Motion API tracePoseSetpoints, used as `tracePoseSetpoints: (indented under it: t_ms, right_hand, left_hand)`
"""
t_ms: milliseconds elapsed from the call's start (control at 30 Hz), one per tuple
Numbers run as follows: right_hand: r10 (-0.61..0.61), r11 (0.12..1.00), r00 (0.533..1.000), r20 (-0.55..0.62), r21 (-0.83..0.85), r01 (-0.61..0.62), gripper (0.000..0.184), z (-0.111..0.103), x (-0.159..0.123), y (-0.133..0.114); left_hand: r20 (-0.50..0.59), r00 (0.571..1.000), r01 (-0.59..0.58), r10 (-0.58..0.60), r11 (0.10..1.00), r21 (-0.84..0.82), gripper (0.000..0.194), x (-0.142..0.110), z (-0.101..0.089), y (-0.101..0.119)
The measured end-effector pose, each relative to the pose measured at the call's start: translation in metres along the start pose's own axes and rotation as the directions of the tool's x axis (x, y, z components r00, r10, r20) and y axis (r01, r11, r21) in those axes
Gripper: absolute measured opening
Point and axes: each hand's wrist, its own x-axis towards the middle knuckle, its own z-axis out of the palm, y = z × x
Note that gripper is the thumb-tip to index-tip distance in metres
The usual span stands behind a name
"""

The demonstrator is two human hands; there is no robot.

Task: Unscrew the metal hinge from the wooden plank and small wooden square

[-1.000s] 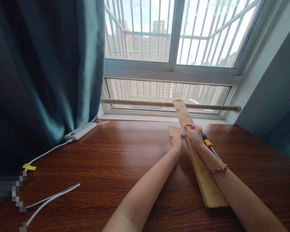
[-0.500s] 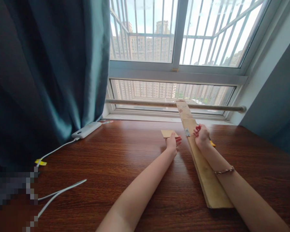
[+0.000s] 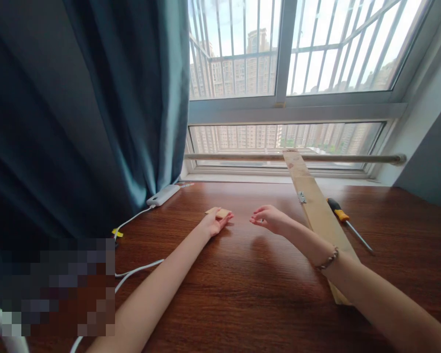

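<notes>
My left hand (image 3: 213, 223) rests on the dark wooden table (image 3: 242, 294) with its fingers on a small light wood square (image 3: 222, 213). My right hand (image 3: 270, 219) hovers over the table to the right of it, fingers loosely curled and apart, holding nothing. A long light wood plank (image 3: 318, 211) runs from the window rail towards me, under my right forearm. A small metal hinge (image 3: 302, 197) sits on the plank's left edge. A screwdriver (image 3: 343, 218) with a yellow and black handle lies just right of the plank.
A white power bank (image 3: 163, 194) with a white cable (image 3: 132, 223) lies by the teal curtain (image 3: 95, 113) at the left. A wooden rail (image 3: 242, 157) crosses the low window at the back. More white cable (image 3: 139, 269) lies at the lower left.
My left hand slid the small wood square leftward, away from the plank. My right hand let go of the plank by the hinge and moved left over the table. The view turned left.
</notes>
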Motion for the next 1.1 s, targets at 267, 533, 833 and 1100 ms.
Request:
tracePoseSetpoints:
  t_ms: [267,533,833,1100]
  right_hand:
    - [0.025,0.912,0.998,-0.054,-0.409,-0.045,0.022,0.053,0.046,0.028]
    - [-0.334,0.663,0.929,-0.161,-0.741,0.110,0.012,0.076,0.077,0.056]
    - [-0.503,0.555,0.860,-0.082,-0.793,0.249,0.014,0.072,0.072,0.072]
    - [-0.550,0.522,0.830,-0.096,-0.815,0.252,0.021,0.071,0.071,0.076]
  left_hand:
    - [-0.034,0.998,-0.006,0.046,0.674,0.738,0.040,-0.043,-0.022,-0.005]
    - [0.638,0.553,-0.660,0.536,-0.186,0.728,0.029,-0.029,-0.048,-0.032]
    - [0.658,0.577,-0.750,0.485,-0.004,0.661,0.028,-0.028,-0.038,-0.024]
    - [0.677,0.586,-0.761,0.445,0.015,0.648,0.026,-0.032,-0.039,-0.026]
